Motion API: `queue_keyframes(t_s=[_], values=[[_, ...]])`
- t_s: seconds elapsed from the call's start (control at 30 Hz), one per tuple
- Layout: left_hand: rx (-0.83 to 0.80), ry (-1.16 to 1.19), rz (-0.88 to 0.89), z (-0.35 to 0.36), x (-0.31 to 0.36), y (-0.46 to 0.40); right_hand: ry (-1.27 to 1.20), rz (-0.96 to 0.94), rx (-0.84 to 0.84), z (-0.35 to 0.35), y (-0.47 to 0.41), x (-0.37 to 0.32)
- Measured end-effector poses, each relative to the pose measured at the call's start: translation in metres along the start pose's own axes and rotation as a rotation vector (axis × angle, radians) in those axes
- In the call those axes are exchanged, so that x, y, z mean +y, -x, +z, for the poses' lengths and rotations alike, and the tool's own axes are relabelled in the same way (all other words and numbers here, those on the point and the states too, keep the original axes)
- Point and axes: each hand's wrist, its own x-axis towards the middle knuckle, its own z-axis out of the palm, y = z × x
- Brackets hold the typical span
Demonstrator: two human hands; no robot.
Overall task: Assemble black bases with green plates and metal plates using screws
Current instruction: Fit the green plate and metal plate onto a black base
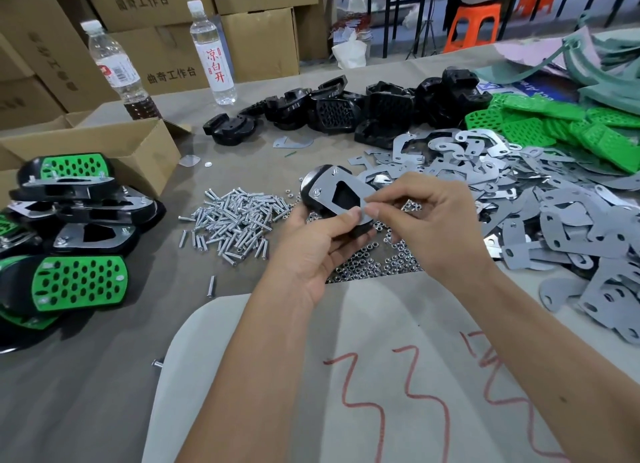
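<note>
At the frame's centre, the left hand (313, 251) grips a black base (311, 192) topped with a metal plate (341, 194), thumb pressing the plate's near edge. The right hand (426, 216) pinches at that same edge, though what it holds is too small to tell. Screws (235, 220) lie piled just left of the hands.

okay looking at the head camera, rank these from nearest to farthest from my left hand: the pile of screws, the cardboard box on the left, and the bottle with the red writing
Measured from the left hand:
1. Pile of screws, just to its left on the table.
2. Cardboard box, farther left and back.
3. Bottle with the red writing, standing at the back by the stacked cartons.
</note>
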Motion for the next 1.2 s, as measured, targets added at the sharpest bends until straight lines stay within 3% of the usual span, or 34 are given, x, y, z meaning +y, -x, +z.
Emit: queue_keyframes(t_s=[0.43, 0.7, 0.87, 0.97, 1.1, 1.2], values=[[0.015, 0.007, -0.002, 0.0008, -0.0023, -0.0005, -0.069, 0.077, -0.077, -0.0029, -0.0005, 0.0049], [0.023, 0.013, 0.007, 0.0, -0.0043, -0.0037, 0.012, 0.102, -0.067, -0.0028, -0.0017, 0.002], [0.034, 0.005, 0.011, 0.0001, -0.0053, -0.0042, 0.075, 0.013, -0.082, -0.0035, -0.0011, 0.0021], [0.065, 0.019, 0.022, 0.0013, -0.0058, -0.0056, 0.127, -0.06, 0.0, -0.0038, -0.001, 0.003], [0.105, 0.009, 0.018, 0.0041, -0.0061, -0.0061, 0.446, -0.258, 0.054, -0.0038, -0.0047, 0.0049], [0.123, 0.006, 0.034, 0.0055, -0.0074, -0.0059, 0.514, -0.268, 0.014, -0.0017, -0.0035, 0.005]])
